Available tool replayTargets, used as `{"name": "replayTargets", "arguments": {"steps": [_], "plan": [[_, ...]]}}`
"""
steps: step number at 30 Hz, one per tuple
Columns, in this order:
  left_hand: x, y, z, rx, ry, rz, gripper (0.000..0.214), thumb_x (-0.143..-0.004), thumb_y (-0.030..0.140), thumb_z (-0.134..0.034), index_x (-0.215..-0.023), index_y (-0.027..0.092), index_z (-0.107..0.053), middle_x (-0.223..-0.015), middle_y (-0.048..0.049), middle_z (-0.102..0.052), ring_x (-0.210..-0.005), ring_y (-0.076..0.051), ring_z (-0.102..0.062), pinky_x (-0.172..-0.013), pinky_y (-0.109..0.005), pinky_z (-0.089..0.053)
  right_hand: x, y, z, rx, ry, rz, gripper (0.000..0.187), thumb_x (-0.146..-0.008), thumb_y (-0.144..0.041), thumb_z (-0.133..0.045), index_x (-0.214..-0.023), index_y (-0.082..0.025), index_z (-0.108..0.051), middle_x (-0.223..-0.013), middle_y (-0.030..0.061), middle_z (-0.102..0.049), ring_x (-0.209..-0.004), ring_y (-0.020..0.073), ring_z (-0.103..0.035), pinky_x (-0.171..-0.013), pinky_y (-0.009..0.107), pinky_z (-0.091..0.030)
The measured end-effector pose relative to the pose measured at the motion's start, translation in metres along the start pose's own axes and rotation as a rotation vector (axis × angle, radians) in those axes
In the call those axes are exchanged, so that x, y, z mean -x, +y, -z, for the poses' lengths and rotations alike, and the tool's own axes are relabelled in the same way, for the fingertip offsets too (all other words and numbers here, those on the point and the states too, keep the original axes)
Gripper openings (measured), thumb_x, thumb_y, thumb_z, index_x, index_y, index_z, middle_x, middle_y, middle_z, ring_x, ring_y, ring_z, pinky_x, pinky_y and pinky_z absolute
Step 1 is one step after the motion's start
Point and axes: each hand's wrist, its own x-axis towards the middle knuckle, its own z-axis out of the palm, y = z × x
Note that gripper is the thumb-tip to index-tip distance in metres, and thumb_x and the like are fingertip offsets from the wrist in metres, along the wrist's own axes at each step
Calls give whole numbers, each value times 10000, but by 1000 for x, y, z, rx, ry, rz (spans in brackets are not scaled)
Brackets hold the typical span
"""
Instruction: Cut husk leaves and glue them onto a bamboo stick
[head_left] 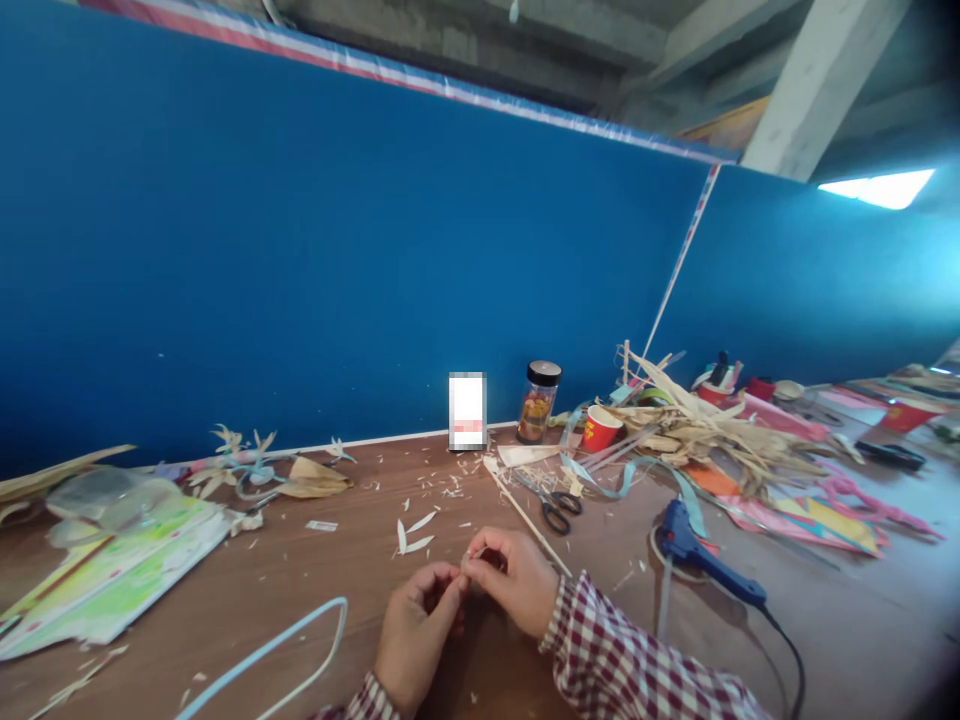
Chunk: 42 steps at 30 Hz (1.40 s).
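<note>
My left hand (424,625) and my right hand (514,578) meet fingertip to fingertip above the brown table (337,560). Both are closed in a pinch. Whatever lies between the fingers is too small and covered to name. Just beyond them are pale, petal-shaped husk pieces (416,535) and small scattered scraps. A thin pale stick (529,515) slants down toward my right wrist. Scissors (557,510) with black handles lie past my right hand. To the left of my left hand, a bent light-blue strip (277,640) rests near the table's front.
A blue glue gun (701,555) with a cord lies at right. Behind stand a black-lidded jar (538,402), a red paper cup (601,430) and a heap of dry husks (697,430). At left are a painted sheet (142,570) and husk flowers (255,455). A blue partition (375,250) rises behind.
</note>
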Motion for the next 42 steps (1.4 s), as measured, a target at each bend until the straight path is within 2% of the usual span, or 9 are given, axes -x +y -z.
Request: {"name": "replayTargets", "arguments": {"steps": [4,10,16,20,24,29,32,37,42], "plan": [[-2,-4,3,-8,-11,38,295,-634,392,-664,-815,160,-643,-642,-3,-620,-544,-118,-533,-482,-199,-446,3,0,1,63,28,10,65,-756,-209,-539,-749,-180,-597,-628,-35,-546,-581,85,-470,-535,176,-345],[-3,-5,5,-60,-36,-31,240,-672,387,-634,-733,155,-648,-555,21,-572,-477,-88,-470,-448,-173,-391,2,-4,0,70,42,22,63,-749,-196,-540,-737,-179,-599,-647,-31,-558,-600,85,-494,-555,174,-369],[1,-1,4,-112,-24,-55,231,-670,388,-633,-672,157,-622,-526,33,-535,-470,-90,-461,-446,-175,-383,10,5,3,12,-21,-10,230,-729,-187,-551,-957,-206,-558,-731,-28,-588,-601,85,-520,-559,175,-406],[1,-3,2,-105,-44,-51,233,-662,387,-636,-677,156,-613,-493,36,-527,-457,-95,-472,-449,-183,-387,17,15,16,85,-32,-34,167,-741,-193,-531,-902,-188,-577,-732,-12,-595,-621,95,-529,-575,182,-416],[0,-6,0,-115,-52,-13,256,-649,392,-642,-723,147,-630,-493,29,-546,-448,-97,-479,-443,-189,-377,18,23,44,292,-12,-45,128,-762,-199,-507,-868,-179,-575,-739,2,-594,-638,104,-538,-603,196,-411],[-1,-7,0,-107,-47,-40,257,-652,388,-637,-739,148,-619,-527,25,-559,-446,-102,-477,-439,-202,-377,12,34,71,775,5,-105,128,-751,-259,-547,-866,-208,-571,-885,37,-577,-750,160,-551,-653,253,-376],[1,-5,-1,-95,-41,-58,239,-651,373,-639,-734,151,-607,-517,34,-542,-446,-101,-476,-438,-200,-373,8,40,71,848,-34,-164,114,-733,-244,-570,-840,-206,-564,-837,30,-582,-719,157,-554,-611,239,-352],[1,-2,-2,-55,-39,-50,222,-656,370,-628,-687,154,-586,-495,41,-520,-429,-94,-472,-426,-192,-372,1,41,62,822,-78,-154,128,-719,-154,-560,-839,-199,-553,-763,8,-595,-694,131,-541,-605,215,-329],[0,-3,-1,1,-28,-38,212,-670,353,-626,-696,150,-570,-539,39,-520,-445,-85,-478,-429,-188,-387,-5,39,59,805,-90,-156,81,-738,-183,-554,-817,-196,-556,-746,1,-604,-673,125,-537,-585,215,-315]]}}
